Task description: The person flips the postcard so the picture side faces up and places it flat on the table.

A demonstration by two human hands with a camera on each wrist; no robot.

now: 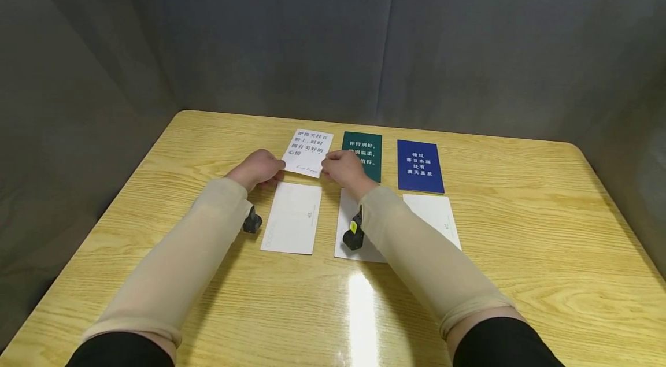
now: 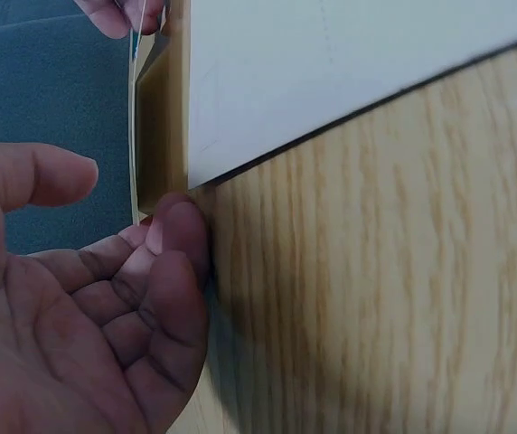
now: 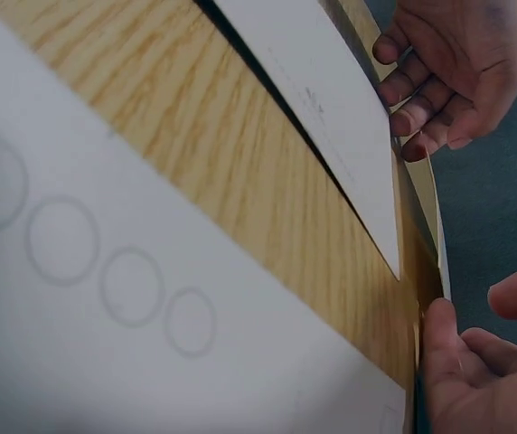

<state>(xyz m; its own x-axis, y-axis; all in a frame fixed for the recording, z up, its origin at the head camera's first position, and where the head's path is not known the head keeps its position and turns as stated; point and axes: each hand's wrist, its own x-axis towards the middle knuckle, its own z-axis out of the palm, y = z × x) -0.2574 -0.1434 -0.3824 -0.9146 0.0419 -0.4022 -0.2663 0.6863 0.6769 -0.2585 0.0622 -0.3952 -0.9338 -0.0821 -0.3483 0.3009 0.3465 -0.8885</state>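
Note:
A white card with dark printed characters (image 1: 308, 152) lies between both hands, near the back of the table. My left hand (image 1: 260, 167) holds its lower left corner, and my right hand (image 1: 343, 168) holds the lower right one. In the left wrist view, the left hand (image 2: 105, 298) has curled fingers at the card's thin edge and the thumb above. The right wrist view shows the right hand (image 3: 480, 362) at the near corner, its thumb likewise above the edge. A blank-looking white card (image 1: 293, 218) lies just in front.
A green card (image 1: 370, 150), partly behind the right hand, and a blue card (image 1: 420, 166) continue the back row. Two more white cards lie in front, one (image 1: 346, 228) under the right forearm, the other (image 1: 432, 211) farther right. A grey curtain (image 1: 333, 37) hangs behind the wooden table (image 1: 520, 211).

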